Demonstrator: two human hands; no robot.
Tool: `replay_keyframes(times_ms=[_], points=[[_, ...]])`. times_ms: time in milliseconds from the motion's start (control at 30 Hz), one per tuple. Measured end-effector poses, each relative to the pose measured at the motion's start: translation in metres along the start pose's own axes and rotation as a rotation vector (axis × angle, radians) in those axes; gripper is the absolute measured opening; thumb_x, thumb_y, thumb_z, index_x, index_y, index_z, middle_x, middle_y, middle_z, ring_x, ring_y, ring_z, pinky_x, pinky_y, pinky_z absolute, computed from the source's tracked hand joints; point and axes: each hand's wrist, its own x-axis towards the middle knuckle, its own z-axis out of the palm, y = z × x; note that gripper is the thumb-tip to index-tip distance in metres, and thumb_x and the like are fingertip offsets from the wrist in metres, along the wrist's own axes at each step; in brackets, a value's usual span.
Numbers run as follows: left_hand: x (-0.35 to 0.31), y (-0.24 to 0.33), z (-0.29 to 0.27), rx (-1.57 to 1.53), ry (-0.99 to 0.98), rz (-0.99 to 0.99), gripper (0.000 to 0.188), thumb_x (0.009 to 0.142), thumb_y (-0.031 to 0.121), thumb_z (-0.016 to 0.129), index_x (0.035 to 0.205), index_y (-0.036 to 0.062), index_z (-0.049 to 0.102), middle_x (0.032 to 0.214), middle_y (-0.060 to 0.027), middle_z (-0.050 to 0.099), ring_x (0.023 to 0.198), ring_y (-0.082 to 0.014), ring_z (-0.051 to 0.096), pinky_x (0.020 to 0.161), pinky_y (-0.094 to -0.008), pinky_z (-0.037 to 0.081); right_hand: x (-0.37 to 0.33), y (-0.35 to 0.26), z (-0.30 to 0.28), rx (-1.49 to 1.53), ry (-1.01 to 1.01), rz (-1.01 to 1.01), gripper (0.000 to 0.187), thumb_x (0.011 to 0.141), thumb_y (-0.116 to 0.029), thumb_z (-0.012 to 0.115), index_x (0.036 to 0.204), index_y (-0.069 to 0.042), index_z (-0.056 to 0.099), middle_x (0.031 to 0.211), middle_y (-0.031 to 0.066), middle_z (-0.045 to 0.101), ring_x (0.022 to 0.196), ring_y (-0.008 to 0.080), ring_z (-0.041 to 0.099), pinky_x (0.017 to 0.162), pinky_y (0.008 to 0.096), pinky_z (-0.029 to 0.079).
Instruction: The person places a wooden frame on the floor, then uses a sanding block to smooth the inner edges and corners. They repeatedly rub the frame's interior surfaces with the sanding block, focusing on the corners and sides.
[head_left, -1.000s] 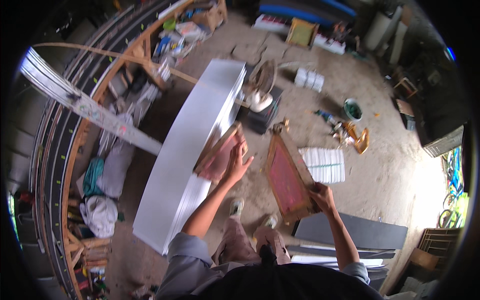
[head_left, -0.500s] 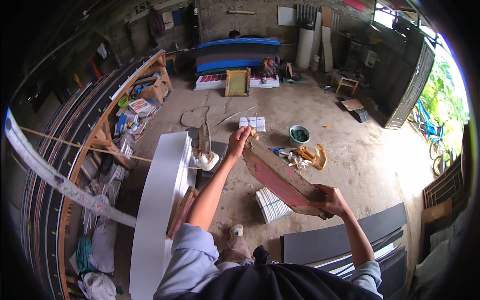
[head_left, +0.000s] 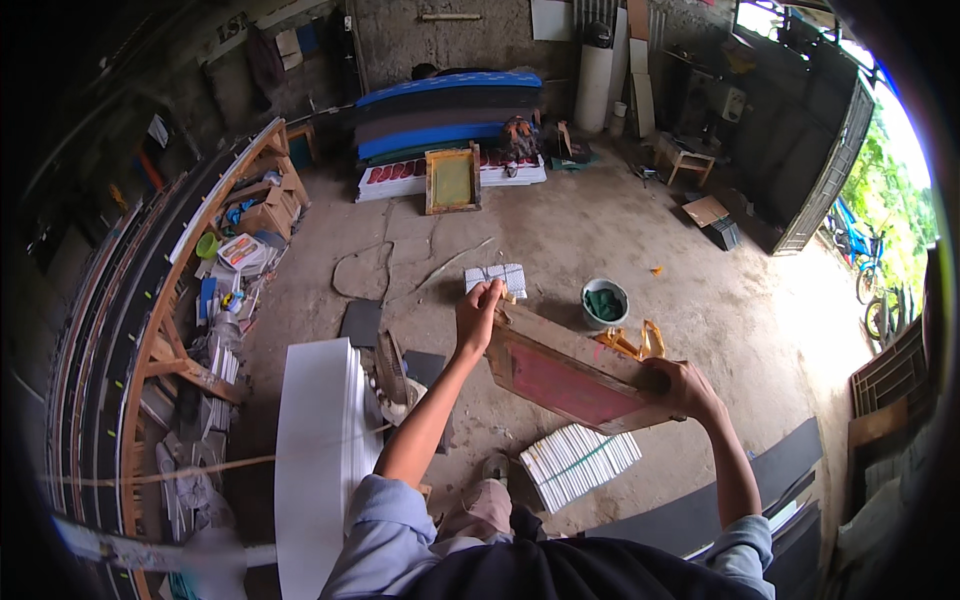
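Note:
In front of me I hold up a wooden screen-printing frame (head_left: 580,375) with a pinkish-red mesh, tilted down toward the right. My left hand (head_left: 480,312) is closed round its upper left corner. The lower right end is gripped by my right hand (head_left: 685,392), the thumb over the wood. Below the frame, a tied bundle of white strips (head_left: 580,462) lies on the floor. Just beyond my left hand is a smaller tied white bundle (head_left: 494,276). Past the frame's far edge stand a bucket (head_left: 604,304) with dark green cloth in it and some orange-yellow material (head_left: 640,342).
A tall stack of white sheets (head_left: 315,460) stands at my left, with a fan (head_left: 395,385) beside it. Farther left runs a long wooden-framed rack (head_left: 165,300). Dark sheets (head_left: 780,465) lie at the near right. Another frame (head_left: 453,182) leans against the stacked blue sheets (head_left: 445,140).
My view has shifted forward, and the white stack and tied bundle sit differently in it. The frame has turned slightly, its mesh side showing more. Both hands keep their hold.

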Motion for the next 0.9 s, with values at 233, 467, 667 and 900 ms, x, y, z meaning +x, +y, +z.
replay_keyframes(times_ms=[233,467,667,900], points=[[0.128,0.003,0.001,-0.03,-0.027,0.085,0.041,0.092,0.043,0.054,0.085,0.0031,0.06,0.066,0.0033,0.049,0.064,-0.006,0.042,0.06,-0.0239,0.036,0.123,-0.016,-0.042,-0.032,0.08,-0.001,0.05,0.066,-0.031,0.077,0.108,-0.009,0.062,0.087,0.0144,0.069,0.08,0.0292,0.067,0.073,0.0368,0.054],[0.23,-0.016,0.016,-0.631,-0.559,-0.16,0.066,0.094,0.061,0.03,0.105,0.0038,0.061,0.102,-0.008,0.064,0.097,-0.015,0.058,0.086,-0.0274,0.044,0.212,0.021,-0.1,-0.079,0.082,0.02,0.047,0.064,-0.021,0.079,0.104,-0.009,0.057,0.077,0.0111,0.068,0.069,0.0269,0.067,0.066,0.0362,0.053],[0.315,-0.158,0.082,-0.628,-0.264,-0.413,0.064,0.092,0.062,0.036,0.114,0.005,0.055,0.101,-0.0087,0.065,0.092,-0.0173,0.063,0.086,-0.0312,0.048,0.332,0.075,-0.119,-0.03,-0.013,0.041,0.047,0.068,-0.019,0.077,0.105,-0.009,0.05,0.067,0.0113,0.064,0.059,0.0226,0.062,0.056,0.0343,0.046],[0.439,-0.153,0.185,-0.619,-0.326,-0.493,0.071,0.084,0.071,0.042,0.105,0.0047,0.059,0.092,-0.0063,0.065,0.082,-0.016,0.062,0.076,-0.0292,0.049,0.434,0.156,-0.157,-0.056,-0.047,0.228,0.039,0.077,-0.026,0.068,0.111,-0.013,0.056,0.087,0.0115,0.069,0.074,0.0298,0.066,0.069,0.0379,0.053]])
